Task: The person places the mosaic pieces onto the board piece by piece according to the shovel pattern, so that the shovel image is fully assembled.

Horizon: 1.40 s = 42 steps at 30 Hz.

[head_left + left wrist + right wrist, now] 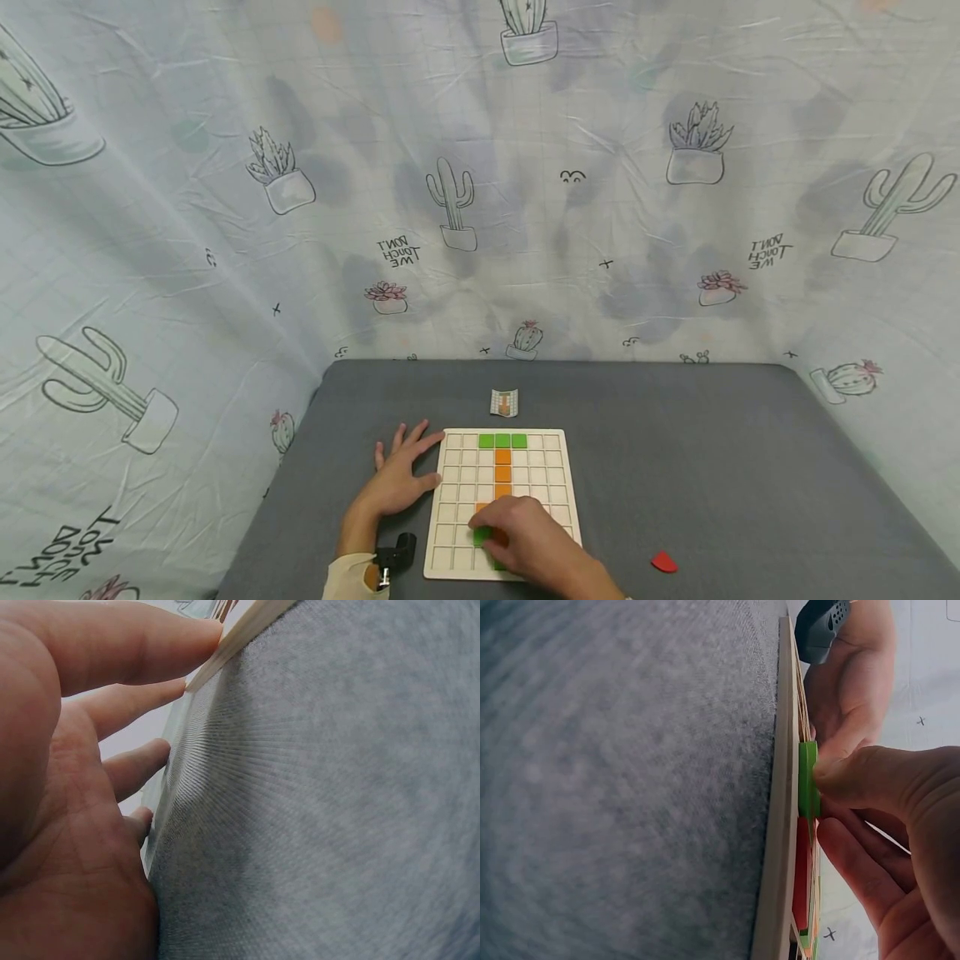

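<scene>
A pale wooden grid board (454, 557) lies on the table, with three green tiles (502, 441) along its far row and a column of orange tiles (503, 473) below them. My right hand (536, 537) is over the near part of the board, thumb and index finger pinching a green tile (808, 778) at the board's surface. Beside that tile sits a red piece (802, 874), mostly hidden by the hand from above. At the board's left edge my left hand (401, 479) lies with fingers spread, its thumb (142, 646) and index fingertip touching the rim.
A small patterned card (504, 402) lies beyond the board's far edge. Off to the right is a loose red rounded piece (664, 562) on the grey table (720, 467). A cactus-print cloth (570, 275) hangs behind and at the sides.
</scene>
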Available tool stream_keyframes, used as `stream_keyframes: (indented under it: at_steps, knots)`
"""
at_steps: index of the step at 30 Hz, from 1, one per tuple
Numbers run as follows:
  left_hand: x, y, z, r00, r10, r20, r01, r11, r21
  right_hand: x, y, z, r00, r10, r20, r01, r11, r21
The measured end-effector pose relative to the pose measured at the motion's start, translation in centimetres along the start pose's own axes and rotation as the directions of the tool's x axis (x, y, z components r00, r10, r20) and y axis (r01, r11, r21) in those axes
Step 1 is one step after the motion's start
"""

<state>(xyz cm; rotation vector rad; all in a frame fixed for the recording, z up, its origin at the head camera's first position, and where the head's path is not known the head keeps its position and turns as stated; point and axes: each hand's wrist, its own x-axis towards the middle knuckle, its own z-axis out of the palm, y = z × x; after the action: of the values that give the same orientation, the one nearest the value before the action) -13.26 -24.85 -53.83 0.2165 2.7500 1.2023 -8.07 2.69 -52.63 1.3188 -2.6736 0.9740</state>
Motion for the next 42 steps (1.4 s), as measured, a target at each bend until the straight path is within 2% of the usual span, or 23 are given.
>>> stream_keyframes:
  at_steps: [12, 21, 25, 35, 39, 42]
  knots:
    - [-0.1, 0.1, -0.1, 1.000, 0.000, -0.005, 0.000, 1.000, -0.003, 0.1, -0.3, -0.3, 0.999, 0.038, 0.015, -0.038, 0.999, 0.002]
    - [-0.1, -0.1, -0.2, 1.000, -0.002, -0.007, 0.002, 1.000, -0.004, 0.3, -0.6, 0.0, 0.997, -0.072, -0.020, 0.073, 0.996, 0.059]
    - [-0.2, -0.1, -0.2, 1.000, 0.000, -0.005, 0.000, 1.000, -0.006, 0.4, -0.6, 0.2, 0.997, -0.076, -0.007, 0.077, 0.994, 0.080]
    - [-0.3, 0.2, -0.2, 1.000, 0.004, -0.002, -0.004, 1.000, -0.008, -0.1, 0.0, 0.1, 0.998, -0.053, -0.032, 0.055, 0.995, 0.080]
    - [-0.3, 0.2, -0.2, 1.000, 0.000, 0.001, 0.000, 1.000, -0.010, -0.6, 0.4, -0.1, 0.999, -0.014, -0.046, 0.020, 0.992, 0.127]
    - [-0.2, 0.2, -0.1, 1.000, -0.004, 0.002, 0.004, 1.000, -0.004, -1.1, 0.8, -0.2, 0.998, 0.034, -0.062, -0.020, 0.978, 0.206]
